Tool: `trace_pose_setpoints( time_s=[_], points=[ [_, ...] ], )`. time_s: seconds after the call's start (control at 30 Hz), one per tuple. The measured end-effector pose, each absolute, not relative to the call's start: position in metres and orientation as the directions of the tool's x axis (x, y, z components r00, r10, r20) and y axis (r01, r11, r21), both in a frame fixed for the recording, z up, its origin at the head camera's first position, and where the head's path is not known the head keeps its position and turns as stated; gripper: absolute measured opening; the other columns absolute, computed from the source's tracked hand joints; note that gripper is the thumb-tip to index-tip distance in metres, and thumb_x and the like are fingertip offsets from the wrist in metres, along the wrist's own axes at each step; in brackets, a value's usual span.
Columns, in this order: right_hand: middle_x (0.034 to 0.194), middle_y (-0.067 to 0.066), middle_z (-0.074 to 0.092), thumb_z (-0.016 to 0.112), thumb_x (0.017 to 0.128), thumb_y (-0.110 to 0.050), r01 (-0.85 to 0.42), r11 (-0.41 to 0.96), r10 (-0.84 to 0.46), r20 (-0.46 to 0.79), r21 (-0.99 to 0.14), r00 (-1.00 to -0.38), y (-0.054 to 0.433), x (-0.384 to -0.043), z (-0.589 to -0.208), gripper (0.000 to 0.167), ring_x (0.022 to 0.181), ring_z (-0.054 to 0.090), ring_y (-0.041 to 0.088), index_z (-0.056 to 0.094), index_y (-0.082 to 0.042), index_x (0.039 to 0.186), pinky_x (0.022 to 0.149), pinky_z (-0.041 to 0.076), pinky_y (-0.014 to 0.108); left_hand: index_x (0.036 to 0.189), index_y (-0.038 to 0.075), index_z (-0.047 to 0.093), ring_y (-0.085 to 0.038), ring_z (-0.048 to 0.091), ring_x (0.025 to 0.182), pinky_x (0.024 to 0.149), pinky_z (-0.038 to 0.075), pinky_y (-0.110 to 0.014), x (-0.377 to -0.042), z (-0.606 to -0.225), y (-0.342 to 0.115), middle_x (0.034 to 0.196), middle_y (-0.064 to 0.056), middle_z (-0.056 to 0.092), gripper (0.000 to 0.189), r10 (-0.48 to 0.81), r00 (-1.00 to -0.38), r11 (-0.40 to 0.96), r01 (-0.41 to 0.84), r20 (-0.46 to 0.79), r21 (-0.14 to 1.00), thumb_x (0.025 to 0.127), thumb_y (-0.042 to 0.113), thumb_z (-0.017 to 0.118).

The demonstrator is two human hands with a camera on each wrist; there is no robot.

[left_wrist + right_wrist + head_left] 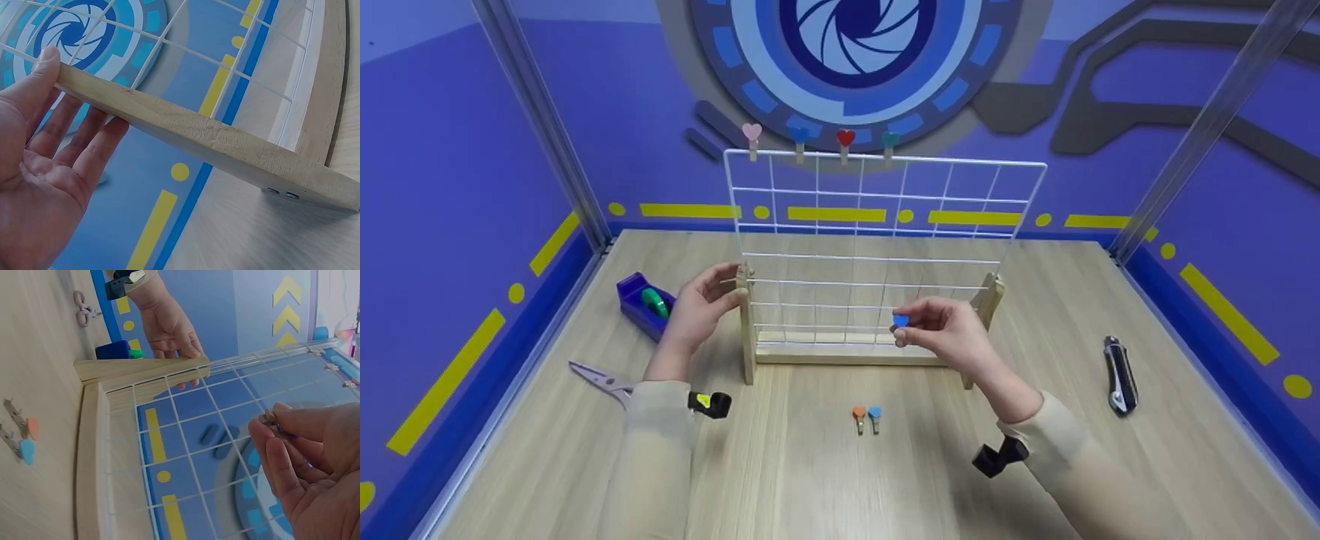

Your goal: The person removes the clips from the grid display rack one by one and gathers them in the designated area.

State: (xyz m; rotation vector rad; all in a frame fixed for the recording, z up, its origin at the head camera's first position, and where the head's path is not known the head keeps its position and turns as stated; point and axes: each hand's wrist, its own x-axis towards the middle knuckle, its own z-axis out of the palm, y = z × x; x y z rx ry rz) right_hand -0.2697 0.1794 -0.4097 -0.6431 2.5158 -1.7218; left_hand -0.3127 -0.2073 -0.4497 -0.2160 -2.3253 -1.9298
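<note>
A white wire grid [960,160] stands upright in a wooden stand. My left hand [697,319] holds the stand's left post [225,138], thumb on one side and fingers on the other. In front of the grid's lower right part, my right hand [949,334] pinches a small clothespin with a blue heart [900,320] between thumb and fingertips. Along the grid's top wire sit clothespins with a pink heart [752,132], a blue heart [800,135], a red heart [846,138] and a green heart [891,139]. An orange-heart clothespin [859,413] and a light-blue one [874,413] lie on the table.
Behind my left hand is a purple tape dispenser [631,291] with a green roll. Scissors [601,381] lie at the left, partly under my sleeve. A utility knife [1120,379] lies far right. Printed blue-purple walls [450,187] enclose the table's back and sides.
</note>
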Motion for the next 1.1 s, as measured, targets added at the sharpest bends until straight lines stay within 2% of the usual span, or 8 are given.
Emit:
trace_pose_setpoints(
  time_s=[0.27,0.43,0.53,0.7,0.87,0.97,1.1],
  points=[
    [0.104,0.020,0.076,0.078,0.090,-0.005,-0.290,0.315,-0.343,0.176,-0.904,-0.923,0.178,-0.268,-0.438,0.024,0.083,0.072,0.008,0.074,0.003,0.112,0.075,0.062,0.022,0.145,0.010,0.055,-0.026,0.059,0.132,0.101,0.055,-0.021,-0.311,-0.447,-0.205,0.144,-0.014,0.060,0.046,0.029,-0.984,0.179,0.180,0.177,0.967,0.100,0.013,0.067],
    [0.100,0.018,0.076,0.077,0.090,-0.002,-0.240,0.313,-0.353,0.122,-0.919,-0.928,0.179,-0.267,-0.454,0.024,0.081,0.074,0.010,0.073,0.005,0.112,0.079,0.065,0.035,0.145,0.009,0.056,-0.026,0.059,0.131,0.099,0.055,-0.020,-0.312,-0.448,-0.206,0.144,-0.014,0.061,0.046,0.028,-0.984,0.175,0.180,0.178,0.968,0.100,0.011,0.066],
    [0.097,0.017,0.077,0.076,0.090,-0.001,-0.225,0.316,-0.364,0.101,-0.922,-0.926,0.180,-0.265,-0.462,0.024,0.079,0.075,0.011,0.072,0.007,0.113,0.081,0.065,0.040,0.145,0.008,0.055,-0.023,0.060,0.129,0.099,0.055,-0.019,-0.312,-0.448,-0.206,0.144,-0.015,0.060,0.047,0.034,-0.981,0.171,0.192,0.189,0.966,0.100,0.011,0.067],
    [0.099,0.022,0.076,0.075,0.090,0.001,-0.164,0.296,-0.379,0.042,-0.941,-0.924,0.182,-0.261,-0.476,0.027,0.081,0.076,0.016,0.069,0.012,0.114,0.082,0.065,0.042,0.144,0.004,0.055,-0.011,0.062,0.120,0.096,0.055,-0.018,-0.313,-0.449,-0.206,0.141,-0.016,0.061,0.046,0.038,-0.977,0.154,0.212,0.209,0.965,0.100,0.009,0.067],
    [0.096,0.016,0.076,0.079,0.088,-0.003,-0.140,0.368,-0.370,-0.007,-0.919,-0.929,0.185,-0.257,-0.491,0.023,0.079,0.075,0.017,0.073,0.005,0.108,0.075,0.065,0.032,0.144,0.002,0.055,-0.008,0.062,0.117,0.095,0.055,-0.017,-0.313,-0.450,-0.206,0.141,-0.018,0.061,0.046,0.038,-0.976,0.146,0.216,0.213,0.965,0.100,0.008,0.067],
    [0.093,0.012,0.075,0.080,0.086,-0.001,-0.168,0.432,-0.378,-0.009,-0.886,-0.926,0.187,-0.255,-0.501,0.018,0.079,0.070,0.014,0.074,0.001,0.103,0.069,0.059,0.021,0.144,0.002,0.055,-0.010,0.062,0.118,0.095,0.056,-0.017,-0.313,-0.450,-0.205,0.142,-0.019,0.060,0.046,0.036,-0.977,0.137,0.214,0.211,0.967,0.100,0.006,0.066],
    [0.090,0.011,0.074,0.080,0.084,0.002,-0.167,0.470,-0.403,-0.042,-0.867,-0.914,0.186,-0.253,-0.513,0.016,0.078,0.062,0.010,0.074,0.002,0.099,0.065,0.052,0.017,0.144,0.002,0.055,-0.010,0.062,0.117,0.095,0.056,-0.017,-0.312,-0.449,-0.205,0.142,-0.020,0.060,0.046,0.032,-0.978,0.134,0.208,0.205,0.969,0.100,0.005,0.065]
  ],
)
